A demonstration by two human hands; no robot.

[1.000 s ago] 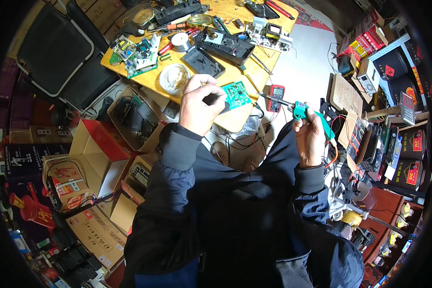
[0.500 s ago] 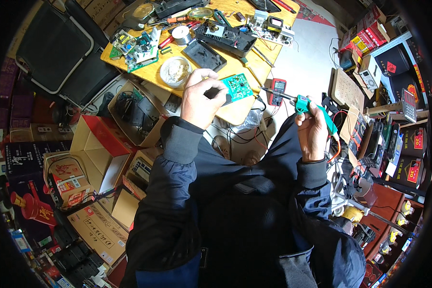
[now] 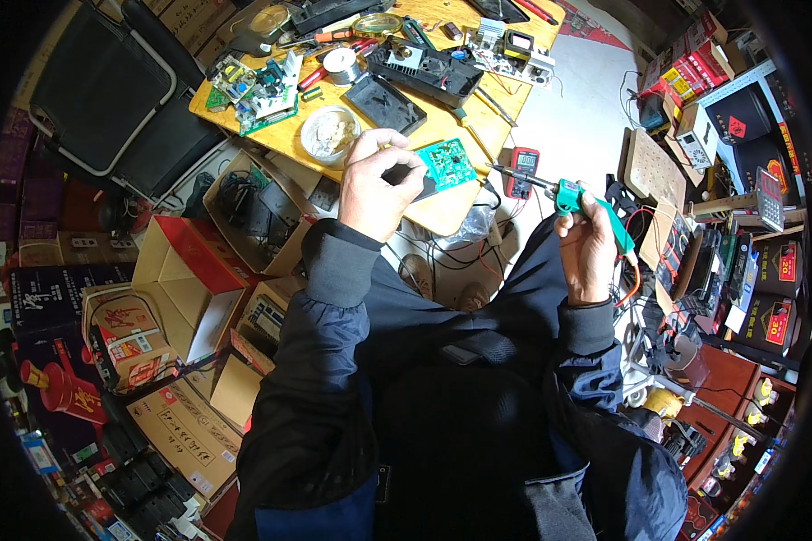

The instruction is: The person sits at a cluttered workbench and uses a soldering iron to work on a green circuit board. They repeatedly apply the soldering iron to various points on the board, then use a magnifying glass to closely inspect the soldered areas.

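My left hand [image 3: 378, 179] is closed on the left side of a small green circuit board [image 3: 448, 165]. The board is held over the near edge of the wooden table [image 3: 440, 215], its component side up. My right hand [image 3: 590, 245] grips a green-handled soldering iron [image 3: 609, 215] with an orange cord. The iron's metal shaft points left, and its tip is a little to the right of the board. Just beyond my left hand stands a round tub [image 3: 331, 133] with a pale, lumpy content. My left fingertips are partly hidden.
On the table lie a solder spool [image 3: 340, 66], a black plastic tray [image 3: 384, 104], a black casing [image 3: 424, 72] and other circuit boards [image 3: 260, 90]. A red multimeter [image 3: 521, 172] sits right of the table. Open cardboard boxes [image 3: 189, 284] crowd the left; cables [image 3: 460, 257] run below.
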